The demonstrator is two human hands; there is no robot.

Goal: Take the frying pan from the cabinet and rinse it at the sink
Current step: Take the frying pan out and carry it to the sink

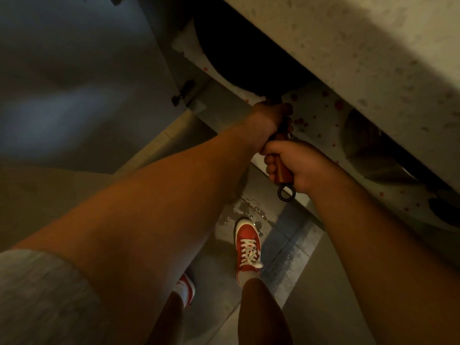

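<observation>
A dark frying pan point(246, 61) lies on the cabinet shelf under the counter, most of its bowl in shadow. Its brown wooden handle point(283, 170) points toward me and ends in a metal hanging ring. My left hand point(271, 118) grips the handle close to the pan's bowl. My right hand point(296, 163) is wrapped around the handle's outer end, just above the ring. Both arms reach down into the open cabinet.
The speckled stone counter point(361, 58) overhangs the cabinet. An open cabinet door point(74, 70) stands at the left. The shelf liner point(321, 113) is white with red dots, and another dark vessel point(368, 145) sits to the right. Water is spilled on the floor point(251, 210) by my red shoes.
</observation>
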